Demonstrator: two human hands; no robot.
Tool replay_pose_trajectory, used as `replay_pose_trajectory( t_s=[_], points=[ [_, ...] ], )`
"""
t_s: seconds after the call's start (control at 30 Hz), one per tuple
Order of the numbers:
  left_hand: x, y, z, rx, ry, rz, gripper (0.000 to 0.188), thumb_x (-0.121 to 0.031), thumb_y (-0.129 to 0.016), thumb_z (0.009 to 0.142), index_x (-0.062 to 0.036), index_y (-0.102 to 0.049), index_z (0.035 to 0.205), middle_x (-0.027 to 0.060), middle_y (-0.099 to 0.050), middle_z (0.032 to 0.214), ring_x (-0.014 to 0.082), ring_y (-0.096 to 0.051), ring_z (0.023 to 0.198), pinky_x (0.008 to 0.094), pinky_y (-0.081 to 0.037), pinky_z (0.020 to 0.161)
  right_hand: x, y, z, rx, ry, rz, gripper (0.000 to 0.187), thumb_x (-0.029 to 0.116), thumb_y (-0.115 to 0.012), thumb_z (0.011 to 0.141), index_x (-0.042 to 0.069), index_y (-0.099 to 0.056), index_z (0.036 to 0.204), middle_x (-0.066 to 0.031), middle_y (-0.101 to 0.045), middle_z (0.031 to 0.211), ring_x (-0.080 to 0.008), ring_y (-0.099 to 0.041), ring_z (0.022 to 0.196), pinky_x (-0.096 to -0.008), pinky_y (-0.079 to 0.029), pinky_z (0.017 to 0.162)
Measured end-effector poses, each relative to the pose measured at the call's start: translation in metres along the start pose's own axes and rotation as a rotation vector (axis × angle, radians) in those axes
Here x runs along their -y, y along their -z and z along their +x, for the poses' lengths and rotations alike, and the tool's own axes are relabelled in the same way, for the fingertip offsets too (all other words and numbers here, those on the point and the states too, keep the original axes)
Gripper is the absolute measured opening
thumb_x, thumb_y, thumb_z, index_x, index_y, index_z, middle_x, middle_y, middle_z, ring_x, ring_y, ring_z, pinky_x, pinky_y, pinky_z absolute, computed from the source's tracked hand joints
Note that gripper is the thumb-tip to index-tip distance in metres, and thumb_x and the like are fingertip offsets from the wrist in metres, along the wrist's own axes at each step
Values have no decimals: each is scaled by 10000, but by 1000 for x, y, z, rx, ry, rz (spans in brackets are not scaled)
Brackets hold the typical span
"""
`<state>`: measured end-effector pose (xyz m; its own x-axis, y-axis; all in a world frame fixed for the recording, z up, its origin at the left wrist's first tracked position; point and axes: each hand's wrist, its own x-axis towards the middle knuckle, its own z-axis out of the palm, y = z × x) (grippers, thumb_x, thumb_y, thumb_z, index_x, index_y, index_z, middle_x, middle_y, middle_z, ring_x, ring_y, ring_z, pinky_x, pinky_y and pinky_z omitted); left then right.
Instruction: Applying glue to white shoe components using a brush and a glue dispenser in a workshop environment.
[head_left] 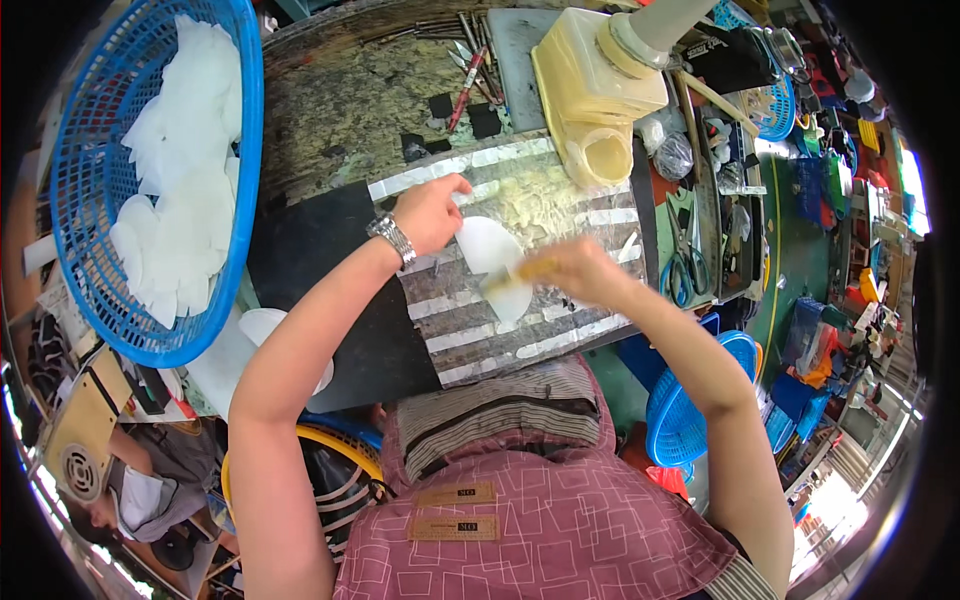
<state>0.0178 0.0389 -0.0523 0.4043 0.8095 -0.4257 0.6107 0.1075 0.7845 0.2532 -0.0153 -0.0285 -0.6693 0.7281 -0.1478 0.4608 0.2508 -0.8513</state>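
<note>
A white, leaf-shaped flat piece (486, 243) lies on the striped work board (450, 318). My right hand (578, 270) grips a brush (534, 269) with a yellowish handle. Motion blurs the brush, and its bristle end is over the middle of the white piece. My left hand (428, 215), with a metal watch on its wrist, is by the upper left end of the piece. Its forefinger and thumb are apart, with the thumb close to the piece's edge; I cannot tell whether they touch. Pale strips and yellowish, glue-like residue cover the board.
A blue basket (250, 190) of white pieces stands at the left. Beyond the board is a yellowish plastic container (600, 85). Scissors (684, 262) lie to the right, pens (467, 90) at the back. Another person (150, 490) is at the lower left.
</note>
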Motion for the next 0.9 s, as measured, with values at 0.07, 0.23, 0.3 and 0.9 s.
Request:
replay_pose_trajectory(
  t_s=[0.07, 0.23, 0.3, 0.9],
  points=[
    [-10, -4, -18, -43, -35, -64, 302, 13, -567, 704, -36, -507, 996, 57, -586, 672, 144, -564, 603, 271, -445, 575, 26, 6, -27, 240, -263, 88, 157, 49, -587, 757, 57, -644, 903, -66, -650, 784, -168, -626, 689, -265, -505, 660],
    [-77, 26, -92, -480, -632, 280, 218, 7, -571, 689, -52, -548, 898, 73, -566, 705, 209, -539, 631, 297, -440, 567, 9, 53, -60, -565, -613, 555, 167, 111, -525, 840, -40, -588, 874, -112, -632, 760, -123, -599, 606, -240, -493, 604],
    [-71, 3, -96, -350, -864, 451, 256, -33, -544, 645, -40, -530, 901, 35, -468, 634, 192, -488, 639, 285, -402, 527, 5, 57, -61, -836, -452, 759, 172, 119, -505, 852, -29, -590, 872, -101, -629, 748, -114, -595, 614, -234, -482, 603],
    [6, -82, -76, -292, -1250, 828, 104, -158, -513, 657, -109, -431, 701, -6, -452, 642, 153, -465, 710, 260, -357, 685, -7, 19, -2, -374, -56, -188, 176, 45, -557, 760, 35, -627, 921, -129, -635, 810, -204, -625, 696, -273, -482, 611]
  ],
)
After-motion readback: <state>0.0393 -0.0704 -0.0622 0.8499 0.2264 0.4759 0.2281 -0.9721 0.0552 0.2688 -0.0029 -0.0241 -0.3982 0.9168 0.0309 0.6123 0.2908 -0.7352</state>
